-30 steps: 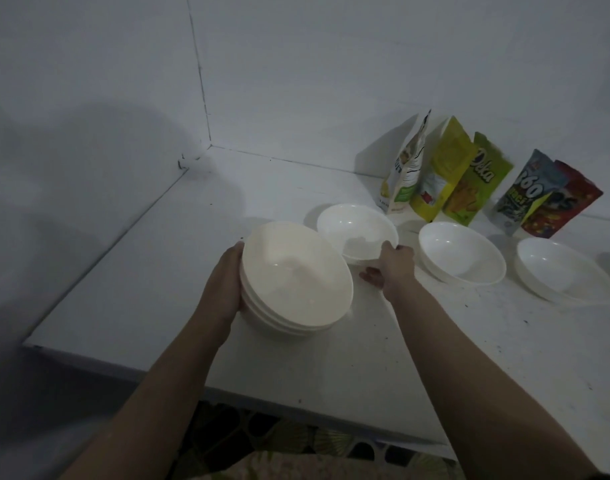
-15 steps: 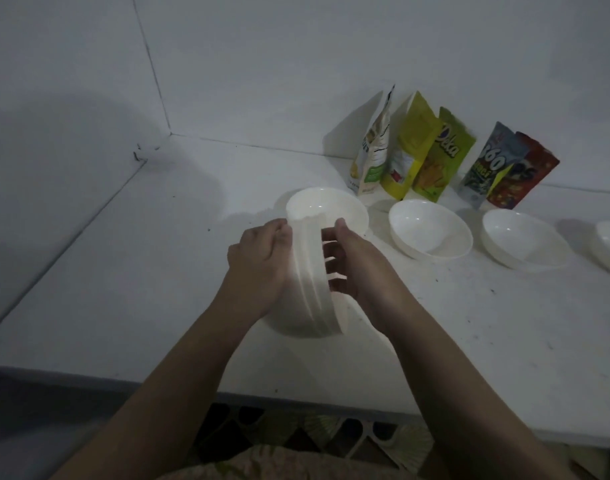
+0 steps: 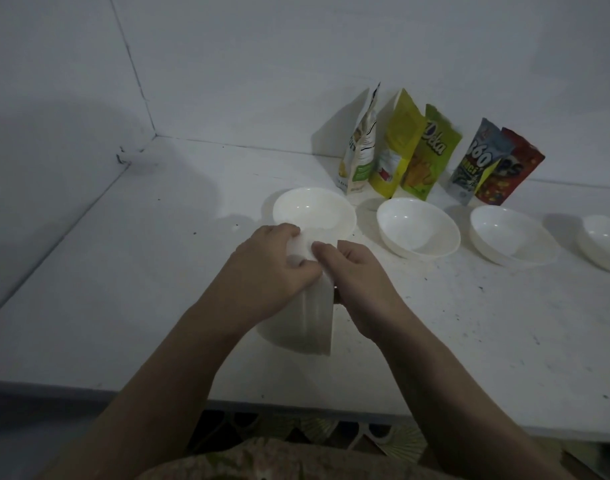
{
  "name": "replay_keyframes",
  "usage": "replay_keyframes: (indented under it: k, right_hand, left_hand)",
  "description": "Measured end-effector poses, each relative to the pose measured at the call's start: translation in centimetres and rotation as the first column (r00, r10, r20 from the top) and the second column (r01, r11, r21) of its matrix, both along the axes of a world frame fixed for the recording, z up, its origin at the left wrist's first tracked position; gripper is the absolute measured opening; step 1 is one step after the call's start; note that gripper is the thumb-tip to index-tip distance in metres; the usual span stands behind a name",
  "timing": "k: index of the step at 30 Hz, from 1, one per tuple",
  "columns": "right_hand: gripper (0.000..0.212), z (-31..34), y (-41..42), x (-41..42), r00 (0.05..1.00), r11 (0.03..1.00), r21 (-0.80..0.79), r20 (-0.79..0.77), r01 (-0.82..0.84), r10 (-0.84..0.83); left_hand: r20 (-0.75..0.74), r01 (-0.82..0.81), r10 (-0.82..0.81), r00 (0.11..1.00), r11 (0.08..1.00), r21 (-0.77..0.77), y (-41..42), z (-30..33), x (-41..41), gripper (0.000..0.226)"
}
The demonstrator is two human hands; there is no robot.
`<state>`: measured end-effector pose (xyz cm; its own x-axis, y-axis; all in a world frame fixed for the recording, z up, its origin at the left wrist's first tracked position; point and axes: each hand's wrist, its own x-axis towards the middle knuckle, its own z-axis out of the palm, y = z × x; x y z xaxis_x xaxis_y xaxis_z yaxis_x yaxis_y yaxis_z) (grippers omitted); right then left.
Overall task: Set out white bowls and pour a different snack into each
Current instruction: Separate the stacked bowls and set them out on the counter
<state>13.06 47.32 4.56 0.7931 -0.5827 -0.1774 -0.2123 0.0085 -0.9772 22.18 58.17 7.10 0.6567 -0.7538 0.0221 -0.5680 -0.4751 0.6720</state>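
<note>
Head view – stack: our bowl stack stands on edge on the worktop, rims facing right.
Grip: left hand and right hand both pinch its top – right hand nearer the rims.

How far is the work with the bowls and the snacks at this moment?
Done: four white bowls stand empty in a row on the table. In hand: left hand and right hand hold the bowl stack on edge. Left: five snack bags lean against the wall, nothing poured.
</note>
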Motion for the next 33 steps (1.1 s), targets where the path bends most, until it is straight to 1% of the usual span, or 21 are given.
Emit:
replay_keyframes:
  k: [3, 7, 12, 19, 23, 25, 27, 28, 30, 33]
  right_hand:
    - [0.040, -0.5, 0.3, -0.3, 0.999, 1.000, -0.006, 0.041, 0.001, -0.001]
    - [0.035, -0.5, 0.4, -0.4, 0.997, 1.000, 0.008, 0.076, 0.019, -0.020]
    - [0.033, -0.7, 0.9, -0.4, 0.994, 0.999, -0.015, 0.097, 0.050, -0.049]
    - [0.028, -1.2, 1.8, -1.0, 0.991, 0.995, -0.050, 0.103, 0.086, -0.080]
    - [0.028, -1.2, 2.3, -1.7, 0.990, 0.997, -0.043, 0.128, 0.066, -0.060]
    - [0.031, -1.2, 2.3, -1.8, 0.991, 0.997, -0.045, 0.122, 0.068, -0.062]
    - [0.031, -0.7, 2.0, -1.6, 0.993, 0.996, -0.026, 0.085, 0.080, -0.077]
    - [0.031, -0.4, 1.8, -1.3, 0.996, 0.997, -0.005, 0.056, 0.075, -0.075]
    - [0.029, 0.2, 1.6, -0.7, 0.999, 0.998, 0.042, 0.004, 0.049, -0.049]
    - [0.022, 0.5, 1.5, -0.2, 1.000, 0.999, 0.052, 0.008, 0.017, -0.018]
  left_hand:
    - [0.062, 0.017, -0.018, 0.998, 1.000, 0.011, 0.0, -0.2, -0.6, 0.055]
    - [0.118, 0.038, -0.046, 0.992, 0.996, 0.076, -0.1, -0.8, -1.2, 0.060]
    - [0.098, 0.079, -0.086, 0.991, 0.994, 0.077, 0.4, -1.1, -0.5, 0.055]
    - [0.084, 0.128, -0.134, 0.987, 0.989, 0.076, 1.5, -1.2, -0.9, 0.056]
    - [0.013, 0.157, -0.158, 0.987, 0.985, 0.076, 2.3, -1.1, -0.7, 0.059]
    - [-0.101, 0.140, -0.132, 0.986, 0.987, 0.074, 2.7, -1.0, -0.3, 0.065]
    - [-0.186, 0.136, -0.121, 0.975, 0.988, 0.073, 2.9, -0.8, -0.1, 0.078]
    - [-0.186, 0.141, -0.123, 0.975, 0.987, 0.082, 2.8, -0.7, -0.1, 0.083]
    - [-0.158, 0.131, -0.117, 0.980, 0.988, 0.081, 2.4, -0.6, -0.3, 0.084]
    - [-0.141, 0.096, -0.086, 0.986, 0.993, 0.062, 2.1, -0.7, -0.6, 0.082]
